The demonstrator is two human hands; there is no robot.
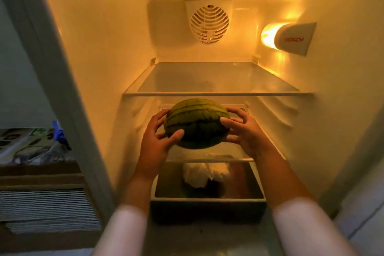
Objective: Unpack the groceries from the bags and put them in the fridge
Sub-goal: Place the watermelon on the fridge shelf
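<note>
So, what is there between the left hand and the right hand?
In the head view, only the watermelon lies between them: the left hand holds its left side and the right hand its right side, below the upper glass shelf.

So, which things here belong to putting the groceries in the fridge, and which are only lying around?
Part of the job:
- watermelon, held by left hand and right hand
- glass shelf
- lower shelf
- drawer with white bag

Just around:
- fan grille
- fridge lamp
- cardboard boxes outside

Watermelon between two shelves inside the fridge.
Left hand and right hand flank it; upper shelf above, drawer below in front.
</note>
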